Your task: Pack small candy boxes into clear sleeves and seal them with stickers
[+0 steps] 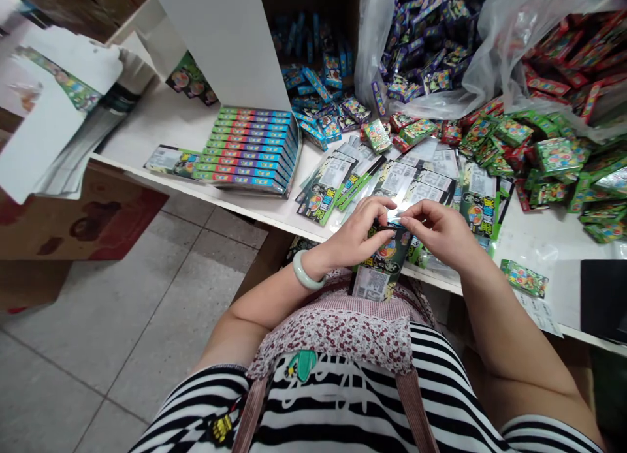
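Observation:
Both hands meet over the front edge of the white table [161,123]. My left hand [360,234], with a pale green bangle on the wrist, and my right hand [438,230] pinch the top of a dark printed packet [385,260] that hangs down toward my lap. Its lower end shows a white barcode panel. Just behind the hands lies a fan of flat printed packets [416,185], some face down with white labels.
A neat stack of colourful flat boxes [249,149] lies left. Blue small packs [318,94] fill an open carton. Clear bags hold purple packs [426,42] and red packs [568,61]. Loose green packs [553,159] lie right. A cardboard box [73,221] stands on the tiled floor.

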{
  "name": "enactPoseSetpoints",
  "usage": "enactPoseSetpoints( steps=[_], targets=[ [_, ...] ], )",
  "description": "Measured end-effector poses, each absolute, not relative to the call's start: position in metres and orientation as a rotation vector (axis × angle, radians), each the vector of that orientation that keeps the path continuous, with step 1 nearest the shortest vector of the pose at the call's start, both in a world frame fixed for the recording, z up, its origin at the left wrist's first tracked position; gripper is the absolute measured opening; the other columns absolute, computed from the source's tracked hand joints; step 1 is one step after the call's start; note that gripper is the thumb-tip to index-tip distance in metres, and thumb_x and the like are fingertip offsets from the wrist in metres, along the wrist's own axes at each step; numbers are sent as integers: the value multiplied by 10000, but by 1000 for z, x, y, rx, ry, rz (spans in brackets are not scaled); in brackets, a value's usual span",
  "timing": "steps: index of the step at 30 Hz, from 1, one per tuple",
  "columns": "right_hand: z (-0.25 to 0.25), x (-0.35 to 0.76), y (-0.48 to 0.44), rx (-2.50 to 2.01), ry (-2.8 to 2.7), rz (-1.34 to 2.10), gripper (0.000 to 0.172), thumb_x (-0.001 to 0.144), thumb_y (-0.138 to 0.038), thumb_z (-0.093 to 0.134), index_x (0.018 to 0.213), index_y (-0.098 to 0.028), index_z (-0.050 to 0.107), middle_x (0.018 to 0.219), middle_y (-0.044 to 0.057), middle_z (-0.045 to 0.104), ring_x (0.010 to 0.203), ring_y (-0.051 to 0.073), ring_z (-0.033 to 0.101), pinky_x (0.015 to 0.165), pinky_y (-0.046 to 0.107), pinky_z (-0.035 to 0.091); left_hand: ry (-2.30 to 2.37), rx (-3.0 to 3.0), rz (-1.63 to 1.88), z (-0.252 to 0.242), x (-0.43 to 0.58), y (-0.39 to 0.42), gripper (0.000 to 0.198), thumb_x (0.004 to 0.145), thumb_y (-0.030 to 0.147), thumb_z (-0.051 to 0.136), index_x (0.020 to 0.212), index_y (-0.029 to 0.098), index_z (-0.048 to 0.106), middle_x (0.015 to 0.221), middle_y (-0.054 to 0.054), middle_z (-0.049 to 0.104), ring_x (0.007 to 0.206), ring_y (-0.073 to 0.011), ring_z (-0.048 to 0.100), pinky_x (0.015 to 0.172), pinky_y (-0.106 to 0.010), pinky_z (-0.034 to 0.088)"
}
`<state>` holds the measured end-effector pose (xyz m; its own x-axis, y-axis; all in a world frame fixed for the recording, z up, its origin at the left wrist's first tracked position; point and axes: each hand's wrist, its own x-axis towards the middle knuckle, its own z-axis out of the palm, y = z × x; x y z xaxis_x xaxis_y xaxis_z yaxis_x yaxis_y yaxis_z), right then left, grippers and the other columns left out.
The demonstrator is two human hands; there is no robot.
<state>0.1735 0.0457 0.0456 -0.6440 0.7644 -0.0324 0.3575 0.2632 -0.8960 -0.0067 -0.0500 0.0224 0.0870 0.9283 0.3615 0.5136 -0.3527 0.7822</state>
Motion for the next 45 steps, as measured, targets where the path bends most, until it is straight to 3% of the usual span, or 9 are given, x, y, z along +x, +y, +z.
enactPoseSetpoints(
  steps=[6,9,14,24,31,41,45],
  targets=[
    [46,177,56,-894,-2189,1495,417,791,-611,717,728,-204,656,752,38,671,684,161,591,611,307,460,1421,1898,1193,19,-7,-51,137,955,232,562,911,231,432,1242,-127,617,1210,-229,585,1041,-455,493],
    [45,182,53,-776,-2231,1380,348,869,-561,667,795,-222,689,850,59,699,799,196,643,720,352,504,1457,1885,1205,20,-7,-51,136,956,222,569,919,228,438,1237,-134,623,1188,-226,594,1034,-446,495],
    [38,187,43,-676,-2333,1017,168,875,-418,708,874,-254,673,948,69,705,927,244,650,832,419,513,1481,1997,1117,26,-18,-51,119,961,257,578,941,229,464,1222,-128,628,1200,-239,592,1034,-458,489],
    [39,182,41,-701,-2439,864,63,900,-305,676,910,-243,679,856,44,628,798,208,606,701,348,476,1539,2060,1060,24,-47,-53,141,960,317,605,938,223,503,1187,-108,632,1156,-232,597,1012,-434,495],
    [41,177,39,-668,-2449,938,119,912,-280,666,1003,-282,743,913,41,633,838,200,635,744,353,502,1450,1811,1151,19,-44,-53,133,940,313,616,920,215,530,947,-37,651,903,-164,631,845,-335,530],
    [35,176,35,-601,-2415,852,110,923,-231,642,980,-252,733,938,59,661,870,210,646,739,356,514,1301,1622,1241,11,-45,-48,126,916,299,670,947,194,608,921,-34,661,865,-146,640,811,-309,535],
    [30,176,33,-541,-2396,874,108,923,-197,628,947,-246,721,910,51,661,857,207,648,737,357,518,1282,1680,1246,12,-46,-50,96,918,230,662,836,184,640,891,-32,667,872,-137,642,841,-304,516]
  ],
)
